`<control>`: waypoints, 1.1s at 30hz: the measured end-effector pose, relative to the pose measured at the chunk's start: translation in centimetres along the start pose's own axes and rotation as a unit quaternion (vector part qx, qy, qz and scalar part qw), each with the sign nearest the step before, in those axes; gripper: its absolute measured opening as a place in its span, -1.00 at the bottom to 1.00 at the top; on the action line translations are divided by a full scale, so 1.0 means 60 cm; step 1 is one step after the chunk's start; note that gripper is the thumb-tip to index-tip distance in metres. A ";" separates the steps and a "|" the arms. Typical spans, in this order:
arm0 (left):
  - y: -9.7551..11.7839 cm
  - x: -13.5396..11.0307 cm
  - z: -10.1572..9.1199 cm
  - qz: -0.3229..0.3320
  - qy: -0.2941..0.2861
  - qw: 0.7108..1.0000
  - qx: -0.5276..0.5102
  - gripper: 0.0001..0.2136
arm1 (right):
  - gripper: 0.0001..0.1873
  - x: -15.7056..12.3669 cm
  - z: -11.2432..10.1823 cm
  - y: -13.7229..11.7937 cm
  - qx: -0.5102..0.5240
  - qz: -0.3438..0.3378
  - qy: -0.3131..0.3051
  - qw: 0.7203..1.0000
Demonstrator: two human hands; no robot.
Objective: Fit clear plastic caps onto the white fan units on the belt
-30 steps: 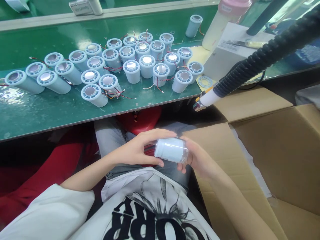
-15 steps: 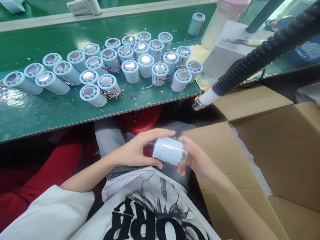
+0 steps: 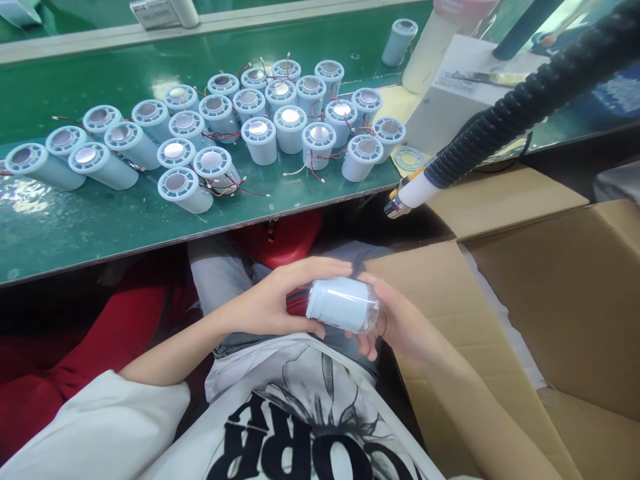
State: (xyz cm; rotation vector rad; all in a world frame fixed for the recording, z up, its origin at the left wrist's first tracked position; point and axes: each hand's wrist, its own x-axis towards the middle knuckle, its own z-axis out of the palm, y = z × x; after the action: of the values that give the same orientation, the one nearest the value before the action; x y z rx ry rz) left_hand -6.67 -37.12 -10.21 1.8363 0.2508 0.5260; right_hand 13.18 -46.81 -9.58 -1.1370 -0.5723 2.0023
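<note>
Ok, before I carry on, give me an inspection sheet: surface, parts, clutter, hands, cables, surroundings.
Surface: green tabletop, glare at the left.
Parts: clear-wrapped light-blue cylinder held on its side above the lap; grouped light-blue cylinders on the table, a lone cylinder apart near the bottle.
Clutter: pale-blue ring on a yellowish sheet near the table's front edge.
Hands: right hand holds the wrapped end; left hand curves around the other, contact unclear.
Cables: thin coloured wires among the grouped cylinders; black ribbed hose at the right.
Surroundings: open cardboard box at the right.
</note>
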 end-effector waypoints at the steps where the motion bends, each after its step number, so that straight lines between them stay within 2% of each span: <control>1: -0.002 0.001 0.000 0.011 0.000 1.000 0.010 -0.23 | -0.42 0.000 0.000 -0.002 0.009 0.020 -0.004 1.000; 5: -0.008 0.003 0.002 0.042 0.005 0.999 0.032 -0.25 | -0.34 -0.001 -0.002 -0.007 0.033 0.086 -0.024 0.995; 9: -0.005 0.002 0.004 0.033 0.009 0.999 0.024 -0.29 | -0.23 0.001 -0.004 -0.005 0.019 0.118 -0.059 0.991; 11: 0.000 -0.001 0.006 0.007 0.016 1.000 0.002 -0.31 | -0.18 0.002 -0.005 -0.002 -0.027 0.104 -0.048 0.993; 13: 0.005 -0.003 0.007 -0.040 0.030 0.998 -0.037 -0.33 | -0.24 0.001 -0.010 0.002 -0.117 0.034 0.027 0.992; 14: 0.008 -0.005 0.008 -0.067 0.036 0.995 -0.058 -0.34 | -0.33 0.001 -0.013 0.004 -0.177 -0.025 0.082 0.980; 15: 0.010 -0.006 0.009 -0.092 0.041 0.992 -0.078 -0.36 | -0.47 -0.001 -0.016 0.005 -0.239 -0.097 0.134 0.957; 16: 0.013 -0.006 0.010 -0.115 0.044 0.988 -0.095 -0.37 | -0.62 -0.002 -0.020 0.007 -0.299 -0.173 0.168 0.923; 17: 0.015 -0.007 0.011 -0.133 0.045 0.984 -0.109 -0.38 | -0.70 -0.003 -0.023 0.008 -0.353 -0.245 0.176 0.885; 20: 0.019 -0.007 0.012 -0.167 0.045 0.975 -0.143 -0.39 | -0.43 -0.007 -0.028 0.012 -0.463 -0.408 0.086 0.782; 21: 0.019 -0.007 0.011 -0.172 0.045 0.972 -0.153 -0.40 | -0.39 -0.009 -0.028 0.013 -0.479 -0.430 0.056 0.763; 22: 0.019 -0.007 0.010 -0.175 0.043 0.970 -0.161 -0.40 | -0.37 -0.010 -0.027 0.013 -0.480 -0.435 0.038 0.761; 23: 0.018 -0.007 0.008 -0.174 0.039 0.970 -0.164 -0.38 | -0.38 -0.011 -0.026 0.014 -0.462 -0.423 0.031 0.779; 26: 0.017 -0.005 0.004 -0.143 0.016 0.979 -0.142 -0.25 | -0.41 -0.015 -0.020 0.014 -0.320 -0.318 0.041 0.891; 28: 0.017 -0.005 0.002 -0.128 0.004 0.983 -0.133 -0.23 | -0.45 -0.018 -0.018 0.013 -0.226 -0.251 0.049 0.940; 30: 0.018 -0.004 0.002 -0.140 0.001 0.977 -0.163 -0.28 | -0.49 -0.020 -0.018 0.011 -0.183 -0.215 0.054 0.958; 33: 0.017 -0.004 0.004 -0.189 -0.001 0.953 -0.236 -0.28 | -0.50 -0.022 -0.020 0.005 -0.197 -0.198 0.062 0.958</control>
State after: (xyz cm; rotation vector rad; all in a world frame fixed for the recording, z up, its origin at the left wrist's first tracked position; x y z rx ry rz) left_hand -6.85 -37.77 -9.37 1.2818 0.4251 0.2833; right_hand 14.51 -48.03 -9.69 -1.2509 -1.0757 1.4979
